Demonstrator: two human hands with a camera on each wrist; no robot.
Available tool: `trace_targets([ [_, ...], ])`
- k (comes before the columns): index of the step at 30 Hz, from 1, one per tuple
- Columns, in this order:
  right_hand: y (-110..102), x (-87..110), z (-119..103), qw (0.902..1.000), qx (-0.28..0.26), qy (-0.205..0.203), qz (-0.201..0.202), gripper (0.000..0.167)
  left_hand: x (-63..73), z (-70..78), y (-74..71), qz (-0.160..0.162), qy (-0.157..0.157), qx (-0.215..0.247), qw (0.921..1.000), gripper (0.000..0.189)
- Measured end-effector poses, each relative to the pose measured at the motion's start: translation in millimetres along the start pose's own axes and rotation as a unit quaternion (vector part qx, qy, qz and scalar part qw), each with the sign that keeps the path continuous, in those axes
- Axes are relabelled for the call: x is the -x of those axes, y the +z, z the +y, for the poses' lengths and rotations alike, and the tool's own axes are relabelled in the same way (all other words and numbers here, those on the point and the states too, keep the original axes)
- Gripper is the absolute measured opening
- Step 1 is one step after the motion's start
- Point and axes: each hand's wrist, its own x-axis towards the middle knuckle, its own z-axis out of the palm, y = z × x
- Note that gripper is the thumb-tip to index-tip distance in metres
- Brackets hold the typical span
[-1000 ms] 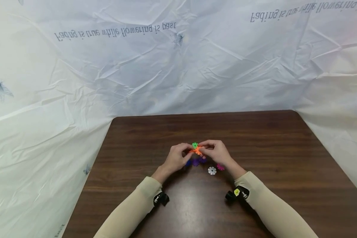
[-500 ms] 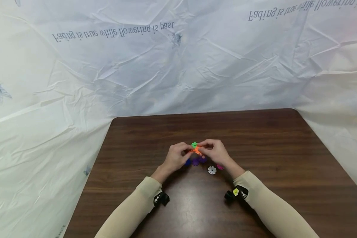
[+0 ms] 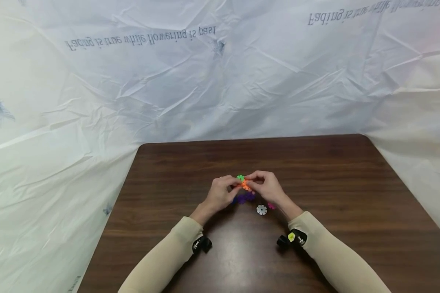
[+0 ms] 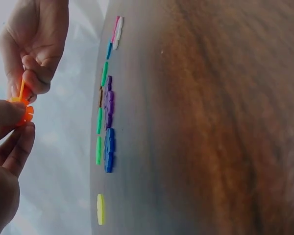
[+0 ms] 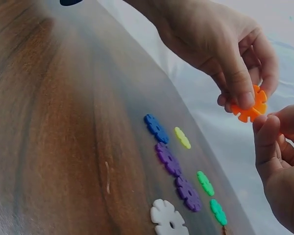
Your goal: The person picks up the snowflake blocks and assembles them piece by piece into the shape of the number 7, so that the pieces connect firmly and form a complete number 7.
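Both hands meet over the table's middle in the head view. My left hand (image 3: 220, 194) pinches an orange notched plastic disc (image 5: 253, 108) between thumb and fingers. Opposite it, my right hand (image 3: 270, 188) pinches a second orange notched disc (image 4: 22, 90), which stands edge-on in the left wrist view and is mostly covered by the fingers. The two orange discs come together at right angles between the fingertips. Just beyond them in the head view lies a green notched disc (image 3: 240, 178). Purple discs (image 5: 187, 194) and a blue disc (image 5: 156, 129) lie under the hands.
Flat on the dark wooden table (image 3: 315, 162) are a white disc (image 3: 262, 209) and a pink disc (image 3: 271, 206), near the right wrist. A yellow disc (image 5: 183, 137) and more green discs (image 5: 205, 183) also lie there. A printed white sheet (image 3: 205, 89) hangs behind.
My left hand has shifted slightly to the right, toward the right hand, covering more of the blue disc. The right hand has barely moved; both keep hold of the orange discs.
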Motion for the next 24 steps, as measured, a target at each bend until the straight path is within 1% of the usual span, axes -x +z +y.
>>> trace_targets([
  [5,2.1,0.4,2.2,1.0000,-0.007,0.002,-0.001,0.016,2.6,-2.9,2.0,0.013,0.000,-0.005,0.9999,0.010],
  [11,2.8,-1.3,2.0,0.9994,-0.029,0.016,0.007,0.019,2.3,-7.2,1.6,0.013,-0.012,0.022,0.9996,0.008],
  [14,2.8,-1.7,1.3,0.9989,-0.038,0.026,0.009,0.020,2.1,-7.1,0.5,0.007,-0.027,0.027,0.9993,0.010],
  [18,3.6,-2.1,0.8,0.9976,-0.054,0.043,0.004,0.021,3.3,-6.5,-0.5,-0.009,-0.049,0.025,0.9984,0.017],
  [20,3.8,-2.2,0.9,0.9965,-0.065,0.053,0.000,0.023,3.7,-6.6,-0.4,-0.017,-0.053,0.024,0.9981,0.020],
  [24,3.5,-2.0,1.6,0.9945,-0.084,0.062,-0.005,0.033,4.0,-7.9,1.2,-0.030,-0.055,0.019,0.9979,0.027],
])
